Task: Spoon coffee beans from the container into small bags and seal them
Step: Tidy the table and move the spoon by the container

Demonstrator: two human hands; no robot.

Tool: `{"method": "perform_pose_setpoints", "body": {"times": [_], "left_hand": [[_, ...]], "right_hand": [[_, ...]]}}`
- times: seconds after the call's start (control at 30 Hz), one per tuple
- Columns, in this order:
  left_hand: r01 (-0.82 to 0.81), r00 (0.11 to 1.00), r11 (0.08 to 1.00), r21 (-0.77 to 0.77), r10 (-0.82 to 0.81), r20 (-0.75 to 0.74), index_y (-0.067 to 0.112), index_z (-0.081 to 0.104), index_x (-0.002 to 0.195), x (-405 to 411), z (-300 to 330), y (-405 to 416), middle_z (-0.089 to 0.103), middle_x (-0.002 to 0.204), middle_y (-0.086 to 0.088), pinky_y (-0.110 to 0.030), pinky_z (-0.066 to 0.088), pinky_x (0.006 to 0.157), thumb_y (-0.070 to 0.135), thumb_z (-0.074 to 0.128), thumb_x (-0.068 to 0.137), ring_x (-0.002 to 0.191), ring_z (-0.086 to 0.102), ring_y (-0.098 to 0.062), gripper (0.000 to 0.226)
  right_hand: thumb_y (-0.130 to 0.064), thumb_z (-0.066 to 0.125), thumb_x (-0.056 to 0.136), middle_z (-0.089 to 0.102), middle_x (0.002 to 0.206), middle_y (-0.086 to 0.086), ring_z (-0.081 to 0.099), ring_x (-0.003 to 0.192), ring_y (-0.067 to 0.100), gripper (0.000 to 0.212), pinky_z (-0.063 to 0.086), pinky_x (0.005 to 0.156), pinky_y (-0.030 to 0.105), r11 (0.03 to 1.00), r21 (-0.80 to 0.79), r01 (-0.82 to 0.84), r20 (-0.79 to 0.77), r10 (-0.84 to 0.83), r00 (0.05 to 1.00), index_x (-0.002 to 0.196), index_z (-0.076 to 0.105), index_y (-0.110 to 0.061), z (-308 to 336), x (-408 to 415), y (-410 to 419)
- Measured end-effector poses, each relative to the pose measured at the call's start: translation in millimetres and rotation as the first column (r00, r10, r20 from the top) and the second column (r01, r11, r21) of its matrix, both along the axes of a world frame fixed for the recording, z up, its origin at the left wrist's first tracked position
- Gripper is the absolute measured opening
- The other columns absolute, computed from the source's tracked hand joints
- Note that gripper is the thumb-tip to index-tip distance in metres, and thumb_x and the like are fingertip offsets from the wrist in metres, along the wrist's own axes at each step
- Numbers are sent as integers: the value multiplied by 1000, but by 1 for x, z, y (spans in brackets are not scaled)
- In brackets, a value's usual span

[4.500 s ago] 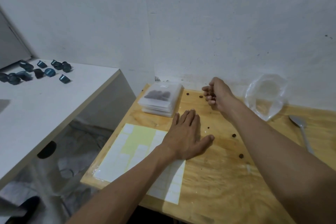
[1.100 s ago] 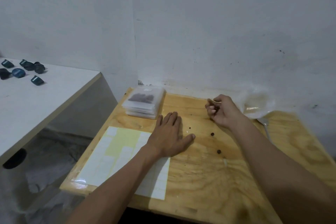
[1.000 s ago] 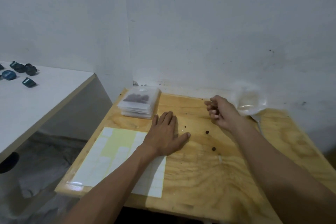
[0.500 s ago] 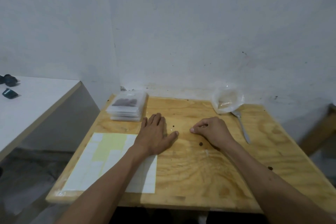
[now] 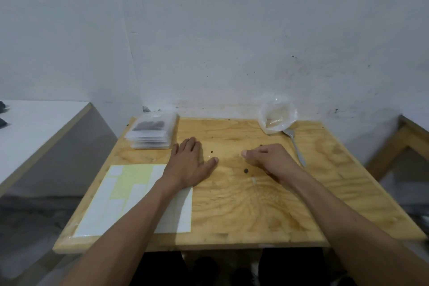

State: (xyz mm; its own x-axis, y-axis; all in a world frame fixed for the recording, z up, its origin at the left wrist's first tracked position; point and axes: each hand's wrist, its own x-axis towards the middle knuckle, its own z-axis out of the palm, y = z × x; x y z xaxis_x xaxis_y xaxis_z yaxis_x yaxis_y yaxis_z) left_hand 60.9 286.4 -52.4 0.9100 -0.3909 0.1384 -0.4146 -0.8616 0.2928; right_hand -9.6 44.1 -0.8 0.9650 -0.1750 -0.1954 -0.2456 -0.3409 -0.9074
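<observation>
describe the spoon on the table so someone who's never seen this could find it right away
Start at the wooden table and go to its far right corner, where a clear plastic bag leans against the wall. The spoon lies flat just in front of that bag, right of the right hand, handle pointing toward the person. It is the only metal thing there.

The scene was dim and evenly lit, with a cool grey cast on the wall (image 5: 232, 30) and no clear light source. Shadows were soft; the darkest area lay under the wooden surface (image 5: 255, 204) at the bottom of the frame. The label sheet (image 5: 130, 193) gave a faint sheen at lower left. Detail looked soft throughout, and the wide lens bent lines at the edges.
</observation>
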Motion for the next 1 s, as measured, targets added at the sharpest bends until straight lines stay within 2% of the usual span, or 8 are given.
{"method": "perform_pose_setpoints", "body": {"times": [0.1, 0.4, 0.5, 0.57, 0.67, 0.8, 0.9, 1.0], "left_hand": [[11, 1000, 1000, 9, -11, 7, 7, 51, 127, 1, 0, 0, 43, 149, -10, -51, 20, 120, 80, 17, 79, 142, 33, -25, 94], [2, 1000, 999, 38, -3, 20, 9, 50, 131, 0, 1, 2, 41, 154, -11, -51, 20, 121, 81, 12, 79, 146, 31, -26, 97], [-2, 1000, 998, 55, 1, 21, 9, 49, 135, -3, 3, 1, 39, 157, -10, -51, 19, 122, 82, 10, 79, 147, 30, -26, 99], [-7, 1000, 998, 63, 6, 13, 8, 48, 136, -4, 4, 1, 39, 157, -12, -51, 19, 122, 81, 9, 79, 147, 31, -27, 101], [-17, 1000, 996, 83, 15, 20, 9, 48, 139, -7, 6, -2, 39, 157, -14, -51, 19, 122, 80, 8, 79, 147, 32, -29, 101], [17, 999, 994, 105, -21, 33, 10, 32, 157, -8, 16, -12, 27, 166, -14, -48, 9, 128, 79, 13, 84, 154, 23, -28, 102], [51, 999, 995, 80, -52, 10, 10, 23, 161, -7, 24, -33, 17, 170, -13, -45, 4, 129, 77, 23, 90, 158, 13, -26, 97], [111, 993, 990, 82, -108, -36, 10, 16, 163, -2, 31, -64, 8, 172, -11, -43, 0, 128, 73, 32, 98, 159, 6, -25, 92]], "right_hand": [[-38, 89, 74, 79, 82, -11, 72, 82, 2, 17, 55, 76, 21, 968, -221, -122, 35, 133, 991, 81, 84, -23, -1, -10, 2], [-28, 85, 81, 74, 78, -13, 66, 77, -2, 10, 44, 63, 10, 926, -350, -142, 59, 173, 983, 76, 79, -22, 4, -19, 4], [-23, 78, 90, 59, 56, -13, 53, 48, -1, 22, 38, 46, 12, 988, 124, -94, -26, 98, 995, 73, 69, -12, 7, -20, 0], [-22, 65, 99, 45, 58, -6, 37, 42, 2, 26, 29, 37, 15, 811, 583, 58, -146, 34, 989, 77, 60, -10, 8, -16, -5], [-12, 45, 100, 48, 64, 3, 39, 45, 9, 22, 31, 34, 18, 568, 784, 251, -250, -82, 965, 82, 55, -5, 11, -8, -15], [-16, 46, 100, 55, 68, 11, 41, 46, 13, 27, 32, 33, 20, 617, 702, 356, -228, -279, 933, 77, 55, -6, 17, 3, -29], [-24, 56, 100, 51, 63, 3, 34, 42, 10, 31, 26, 33, 20, 744, 559, 366, -148, -344, 927, 72, 53, -13, 16, 10, -40], [-35, 56, 101, 52, 64, -5, 44, 47, 9, 37, 33, 45, 23, 938, 111, 329, 14, -332, 943, 79, 70, -10, 14, 15, -42]]}}
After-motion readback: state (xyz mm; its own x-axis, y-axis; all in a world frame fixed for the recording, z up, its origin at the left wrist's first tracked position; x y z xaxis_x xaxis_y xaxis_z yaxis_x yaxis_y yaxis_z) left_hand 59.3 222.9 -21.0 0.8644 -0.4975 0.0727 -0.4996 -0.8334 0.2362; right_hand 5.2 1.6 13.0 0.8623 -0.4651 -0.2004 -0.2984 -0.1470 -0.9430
